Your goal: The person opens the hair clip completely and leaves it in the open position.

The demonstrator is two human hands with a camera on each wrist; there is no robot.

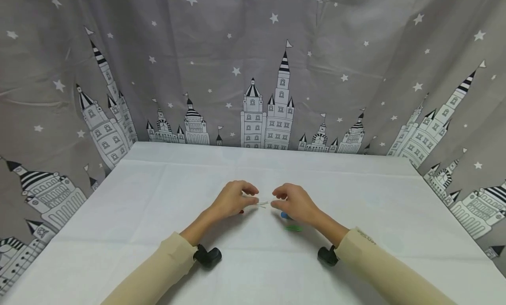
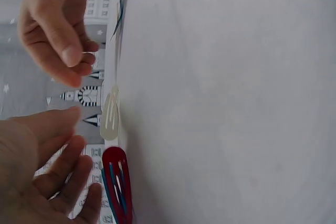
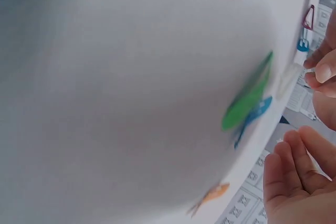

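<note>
White clip [image 1: 262,203], perhaps partly behind left hand [image 1: 233,200].

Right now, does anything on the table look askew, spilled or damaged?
Possibly the orange clip: in the right wrist view its thin end looks forked, as if sprung open, though blur leaves that uncertain. Nothing looks spilled or plainly broken.

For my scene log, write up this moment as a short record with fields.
Left hand: above the table, no object visibly held
Right hand: same, facing the other
Between hands: pale hair clip
Nearer left: red hair clip
Nearer right: green hair clip, blue hair clip
Also: orange item, blurred
Surface: white table
Backdrop: grey curtain with castles and stars
</note>
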